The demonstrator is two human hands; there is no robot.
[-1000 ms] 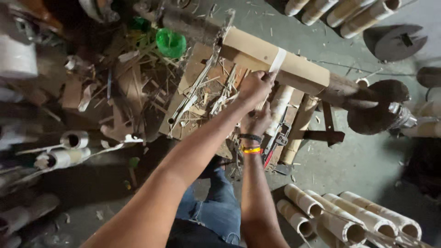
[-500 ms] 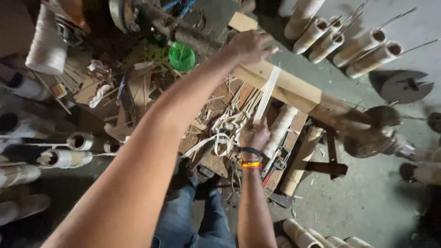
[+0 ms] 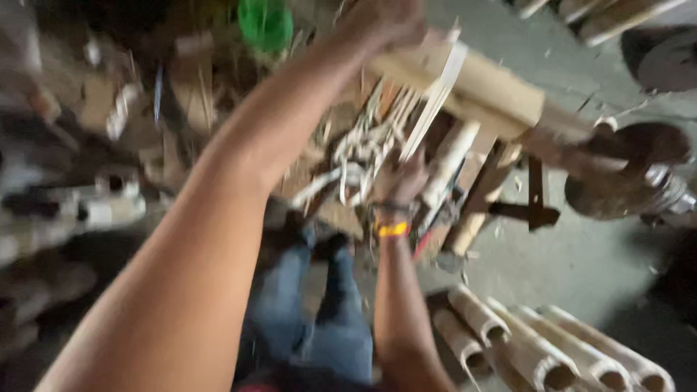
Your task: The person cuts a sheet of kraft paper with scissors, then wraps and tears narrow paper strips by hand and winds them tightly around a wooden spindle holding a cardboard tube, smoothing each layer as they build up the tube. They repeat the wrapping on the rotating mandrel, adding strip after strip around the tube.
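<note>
Frame is motion-blurred. Left hand [image 3: 385, 22] is extended up over the wooden block [image 3: 501, 91], closed on the top end of a pale bamboo strip [image 3: 435, 101]. Right hand [image 3: 399, 181] is lower, fist closed on the strip's bottom end, beside a tangle of shavings [image 3: 356, 160]. The strip runs taut between the two grips, slanting across the block. Looks like mid-pull, peeling or splitting the strip. The next move likely needs even tension along the strip's line. Cut bamboo tubes [image 3: 537, 348] lie on the floor, lower right.
</note>
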